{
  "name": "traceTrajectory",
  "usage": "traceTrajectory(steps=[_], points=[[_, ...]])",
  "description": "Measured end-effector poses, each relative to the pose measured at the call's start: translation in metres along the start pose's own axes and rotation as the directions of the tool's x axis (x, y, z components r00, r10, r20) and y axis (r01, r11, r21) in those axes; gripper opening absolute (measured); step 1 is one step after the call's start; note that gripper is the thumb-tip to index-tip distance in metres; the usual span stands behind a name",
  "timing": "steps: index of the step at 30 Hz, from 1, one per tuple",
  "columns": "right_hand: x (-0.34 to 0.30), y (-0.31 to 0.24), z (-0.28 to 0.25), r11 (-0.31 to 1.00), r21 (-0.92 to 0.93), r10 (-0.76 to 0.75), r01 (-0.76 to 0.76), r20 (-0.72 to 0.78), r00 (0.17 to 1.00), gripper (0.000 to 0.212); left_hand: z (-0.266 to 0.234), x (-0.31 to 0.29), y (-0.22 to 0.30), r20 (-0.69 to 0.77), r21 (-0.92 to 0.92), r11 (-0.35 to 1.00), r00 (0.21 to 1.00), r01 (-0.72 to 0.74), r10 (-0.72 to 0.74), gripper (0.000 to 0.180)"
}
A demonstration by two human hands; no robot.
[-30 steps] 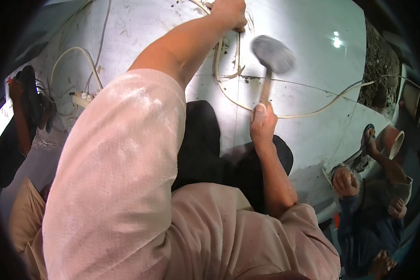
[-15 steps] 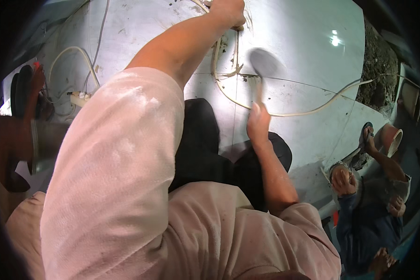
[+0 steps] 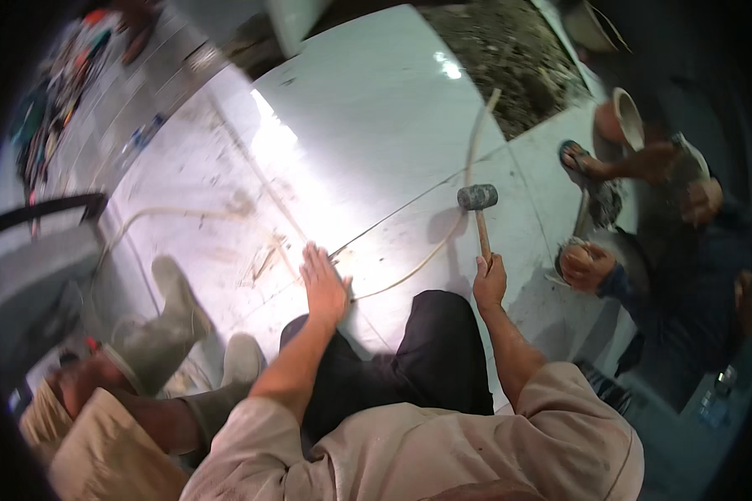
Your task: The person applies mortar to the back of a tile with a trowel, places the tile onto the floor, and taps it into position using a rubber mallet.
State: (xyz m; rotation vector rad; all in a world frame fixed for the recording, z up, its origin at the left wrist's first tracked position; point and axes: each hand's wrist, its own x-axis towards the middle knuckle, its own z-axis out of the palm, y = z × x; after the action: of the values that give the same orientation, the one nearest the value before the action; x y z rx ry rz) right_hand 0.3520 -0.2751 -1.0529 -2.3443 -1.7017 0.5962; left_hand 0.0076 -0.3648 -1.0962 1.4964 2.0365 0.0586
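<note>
Pale glossy floor tiles (image 3: 376, 125) filled the view, with a co-worker (image 3: 685, 275) crouched at the right edge. Lying flat on one tile, the left hand (image 3: 322, 284) was open, fingers spread, holding nothing. Beside it, the right hand (image 3: 490, 280) gripped the wooden handle of a rubber mallet (image 3: 479, 209), head raised above the tile.

We see a glossy white tiled floor (image 3: 368, 108) with a pale hose (image 3: 443, 242) snaking across it beside a patch of bare rubble (image 3: 510, 67).
</note>
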Motion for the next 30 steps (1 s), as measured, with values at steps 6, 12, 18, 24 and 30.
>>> traceTrajectory(steps=[6, 12, 18, 24, 30], points=[[0.017, -0.011, -0.012, 0.969, -0.229, 0.103, -0.095, 0.022, 0.994, 0.046, 0.013, -0.030, 0.011, 0.181, -0.084, 0.996, 0.984, 0.018, -0.002, 0.075], [0.096, -0.102, 0.080, 0.657, 0.269, -0.748, 0.704, 0.115, 0.654, 0.067, 0.014, -0.002, -0.003, -0.204, -0.030, 0.999, 0.979, -0.031, 0.025, 0.078], [0.220, -0.062, 0.104, 0.872, -0.138, -0.482, 0.469, -0.082, 0.872, 0.070, 0.026, 0.015, 0.029, -0.163, -0.111, 0.978, 0.967, 0.179, -0.196, 0.075], [0.296, -0.034, 0.064, 0.927, -0.016, -0.373, 0.374, -0.134, 0.918, 0.054, 0.044, 0.048, 0.016, -0.129, -0.303, 0.774, 0.780, 0.556, -0.612, 0.074], [0.319, -0.044, 0.084, 0.844, 0.152, -0.482, 0.515, -0.208, 0.851, 0.017, 0.041, 0.030, -0.073, -0.209, 0.001, 0.859, 0.840, 0.512, -0.501, 0.065]])
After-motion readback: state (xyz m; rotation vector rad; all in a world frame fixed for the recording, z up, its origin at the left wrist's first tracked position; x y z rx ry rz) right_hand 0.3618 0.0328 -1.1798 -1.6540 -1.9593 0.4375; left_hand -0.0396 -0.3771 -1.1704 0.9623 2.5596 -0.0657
